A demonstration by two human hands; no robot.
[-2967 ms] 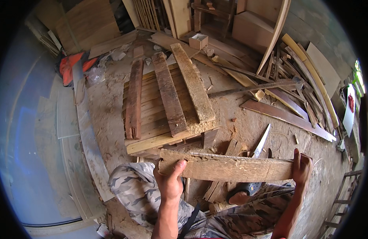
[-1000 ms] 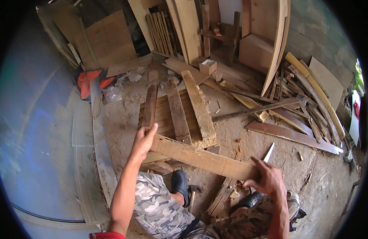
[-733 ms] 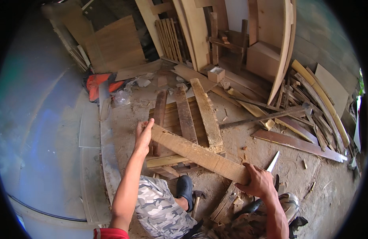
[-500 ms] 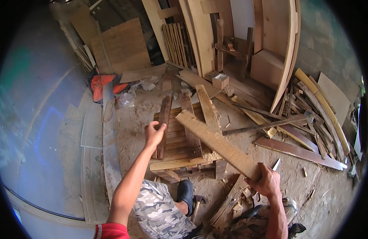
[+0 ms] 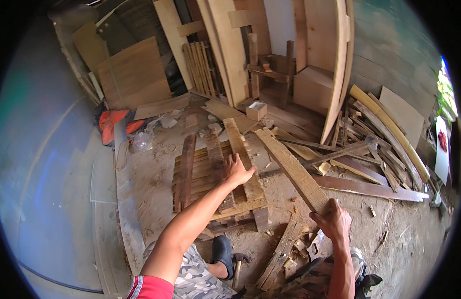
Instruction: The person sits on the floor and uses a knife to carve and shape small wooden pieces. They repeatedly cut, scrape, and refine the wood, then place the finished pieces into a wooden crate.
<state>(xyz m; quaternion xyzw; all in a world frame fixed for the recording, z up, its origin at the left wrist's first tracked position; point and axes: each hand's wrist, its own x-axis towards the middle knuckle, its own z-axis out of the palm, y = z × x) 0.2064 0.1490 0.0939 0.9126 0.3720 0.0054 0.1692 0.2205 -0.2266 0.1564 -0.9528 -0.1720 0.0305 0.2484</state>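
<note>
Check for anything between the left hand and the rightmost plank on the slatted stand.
Nothing visible blocks it: the left hand lies over the rightmost plank. The right hand holds another plank farther right.

The person's right grip (image 5: 334, 222) closes around the near end of a long, rough plank (image 5: 295, 168), which slants up and away, its far end to the right of a low slatted bench (image 5: 200, 175). The left grip (image 5: 238, 172) lies over a pale board (image 5: 235, 135), the rightmost of three on the bench; a dark board (image 5: 214, 150) and a reddish-brown board (image 5: 187, 167) lie beside it. On the floor (image 5: 158, 172) are a hammer (image 5: 238, 264), wood offcuts (image 5: 281, 254) and, near the right grip, a saw handle (image 5: 317, 244). Scrap wood (image 5: 390, 154) heaps against the right wall (image 5: 385, 74).
</note>
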